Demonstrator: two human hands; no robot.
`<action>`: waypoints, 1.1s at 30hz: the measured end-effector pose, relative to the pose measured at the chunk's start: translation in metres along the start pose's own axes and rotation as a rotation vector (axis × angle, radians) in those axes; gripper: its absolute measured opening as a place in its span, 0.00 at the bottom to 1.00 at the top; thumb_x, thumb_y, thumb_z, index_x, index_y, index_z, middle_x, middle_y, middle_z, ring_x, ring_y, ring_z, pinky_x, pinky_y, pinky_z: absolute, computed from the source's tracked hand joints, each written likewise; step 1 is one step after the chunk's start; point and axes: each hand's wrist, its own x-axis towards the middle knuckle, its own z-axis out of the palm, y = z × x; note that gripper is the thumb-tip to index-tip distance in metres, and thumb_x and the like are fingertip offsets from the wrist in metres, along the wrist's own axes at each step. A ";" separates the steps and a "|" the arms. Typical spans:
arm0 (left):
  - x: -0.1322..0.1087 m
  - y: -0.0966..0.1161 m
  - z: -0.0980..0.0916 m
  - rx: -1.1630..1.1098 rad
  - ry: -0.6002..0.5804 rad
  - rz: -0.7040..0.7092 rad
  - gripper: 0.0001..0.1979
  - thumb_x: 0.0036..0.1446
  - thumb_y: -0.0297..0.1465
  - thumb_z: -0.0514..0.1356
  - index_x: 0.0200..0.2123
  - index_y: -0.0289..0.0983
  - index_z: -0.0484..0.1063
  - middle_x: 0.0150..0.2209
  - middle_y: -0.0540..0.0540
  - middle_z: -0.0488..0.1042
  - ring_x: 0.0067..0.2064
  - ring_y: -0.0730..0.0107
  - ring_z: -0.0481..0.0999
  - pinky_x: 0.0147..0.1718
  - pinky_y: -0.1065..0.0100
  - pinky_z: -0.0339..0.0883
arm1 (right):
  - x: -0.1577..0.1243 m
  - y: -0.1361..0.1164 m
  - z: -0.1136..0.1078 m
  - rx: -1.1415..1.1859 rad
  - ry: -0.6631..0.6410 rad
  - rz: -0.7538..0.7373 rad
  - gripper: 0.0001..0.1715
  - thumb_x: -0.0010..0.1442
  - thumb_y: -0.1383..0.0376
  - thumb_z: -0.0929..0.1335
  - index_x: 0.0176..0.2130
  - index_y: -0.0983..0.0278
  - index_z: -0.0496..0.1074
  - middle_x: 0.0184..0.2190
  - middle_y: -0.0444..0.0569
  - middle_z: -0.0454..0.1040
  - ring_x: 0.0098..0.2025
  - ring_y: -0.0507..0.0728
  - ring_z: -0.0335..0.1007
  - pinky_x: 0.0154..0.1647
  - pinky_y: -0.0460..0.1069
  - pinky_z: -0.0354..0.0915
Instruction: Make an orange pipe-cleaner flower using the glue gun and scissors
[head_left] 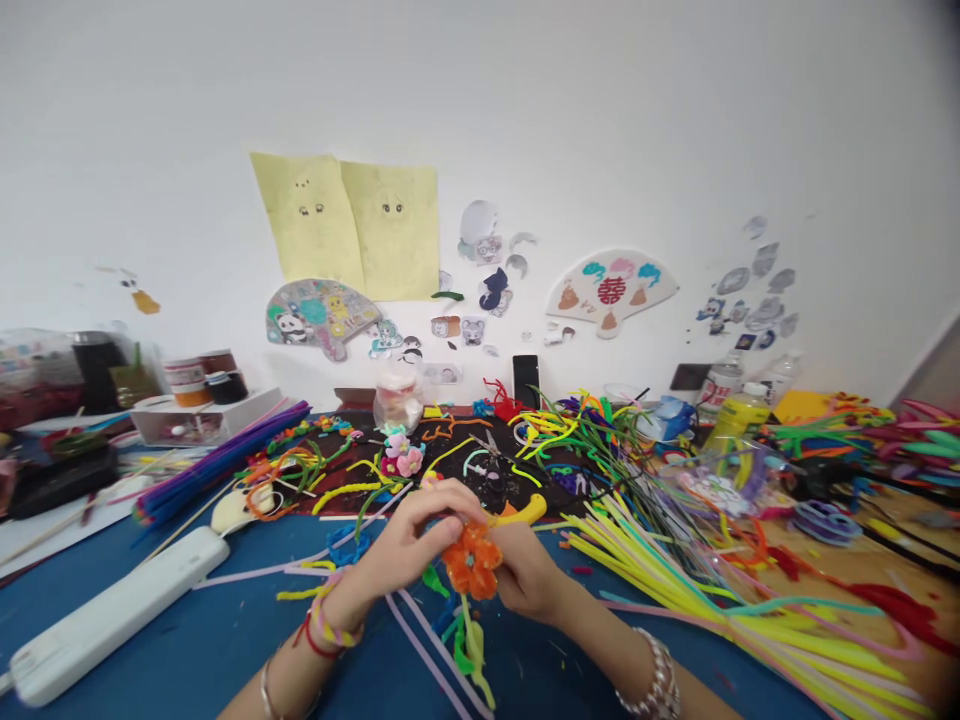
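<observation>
Both my hands meet over the blue table top (187, 640), closed around an orange pipe-cleaner flower (471, 566). My left hand (409, 545) pinches the flower's top from the left. My right hand (529, 570) grips it from the right, and a yellow-handled tool (525, 514) sticks out above that hand's fingers. Green and yellow pipe-cleaner stems (474, 645) hang down from the flower between my wrists. Bracelets sit on both wrists.
Loose pipe cleaners in many colours cover the black mat (495, 480); a yellow-green bundle (720, 590) fans out at right, a purple bundle (217, 465) at left. A white power strip (112, 615) lies front left. Bottles, jars and a phone stand along the decorated wall.
</observation>
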 end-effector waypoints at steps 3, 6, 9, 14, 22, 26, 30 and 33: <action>0.004 0.007 -0.013 -0.028 -0.185 -0.205 0.12 0.56 0.35 0.56 0.40 0.37 0.74 0.38 0.42 0.74 0.39 0.64 0.72 0.38 0.65 0.66 | -0.002 0.001 0.000 0.017 -0.092 -0.001 0.13 0.61 0.66 0.54 0.27 0.61 0.61 0.19 0.44 0.67 0.22 0.52 0.63 0.23 0.45 0.55; 0.004 0.005 -0.022 -0.101 -0.292 -0.373 0.13 0.52 0.37 0.60 0.39 0.37 0.76 0.34 0.44 0.75 0.35 0.67 0.73 0.31 0.70 0.67 | -0.004 0.000 0.003 0.008 -0.171 -0.008 0.12 0.59 0.67 0.55 0.26 0.61 0.60 0.18 0.44 0.66 0.20 0.52 0.62 0.22 0.45 0.53; 0.003 -0.001 -0.027 -0.200 -0.322 -0.487 0.12 0.48 0.37 0.63 0.35 0.36 0.77 0.30 0.45 0.74 0.30 0.71 0.71 0.27 0.73 0.64 | -0.004 -0.002 0.005 -0.012 -0.196 -0.016 0.10 0.57 0.68 0.55 0.26 0.61 0.60 0.17 0.43 0.66 0.19 0.51 0.60 0.21 0.46 0.51; 0.001 -0.010 -0.025 -0.399 -0.277 -0.665 0.10 0.42 0.35 0.67 0.27 0.34 0.78 0.25 0.49 0.72 0.24 0.77 0.67 0.24 0.75 0.60 | -0.002 -0.006 0.004 -0.056 -0.226 -0.026 0.11 0.57 0.68 0.55 0.25 0.61 0.59 0.16 0.42 0.64 0.18 0.51 0.61 0.20 0.45 0.51; 0.002 -0.008 -0.023 -0.458 -0.248 -0.698 0.09 0.42 0.35 0.67 0.24 0.34 0.78 0.25 0.49 0.73 0.25 0.77 0.66 0.24 0.75 0.59 | -0.003 -0.003 0.007 -0.053 -0.209 -0.064 0.09 0.56 0.69 0.56 0.30 0.61 0.61 0.18 0.42 0.69 0.19 0.52 0.65 0.21 0.46 0.54; 0.001 -0.008 -0.029 -0.520 -0.264 -0.703 0.13 0.44 0.33 0.66 0.35 0.34 0.78 0.27 0.47 0.74 0.26 0.76 0.68 0.26 0.74 0.60 | -0.005 0.000 0.008 -0.018 -0.225 -0.029 0.09 0.57 0.68 0.56 0.28 0.61 0.61 0.19 0.43 0.69 0.21 0.52 0.66 0.23 0.46 0.56; 0.002 -0.007 -0.025 -0.598 -0.247 -0.730 0.13 0.40 0.32 0.69 0.32 0.34 0.76 0.21 0.51 0.71 0.22 0.79 0.66 0.22 0.76 0.58 | -0.006 -0.001 0.009 -0.037 -0.230 -0.053 0.07 0.56 0.68 0.56 0.28 0.61 0.60 0.18 0.42 0.68 0.20 0.52 0.65 0.22 0.46 0.55; 0.005 -0.003 -0.020 -0.575 -0.229 -0.750 0.12 0.38 0.31 0.69 0.27 0.33 0.73 0.20 0.53 0.70 0.21 0.81 0.64 0.20 0.77 0.56 | -0.006 -0.003 0.010 -0.049 -0.238 -0.070 0.07 0.55 0.69 0.56 0.29 0.61 0.60 0.18 0.42 0.68 0.19 0.52 0.64 0.21 0.46 0.53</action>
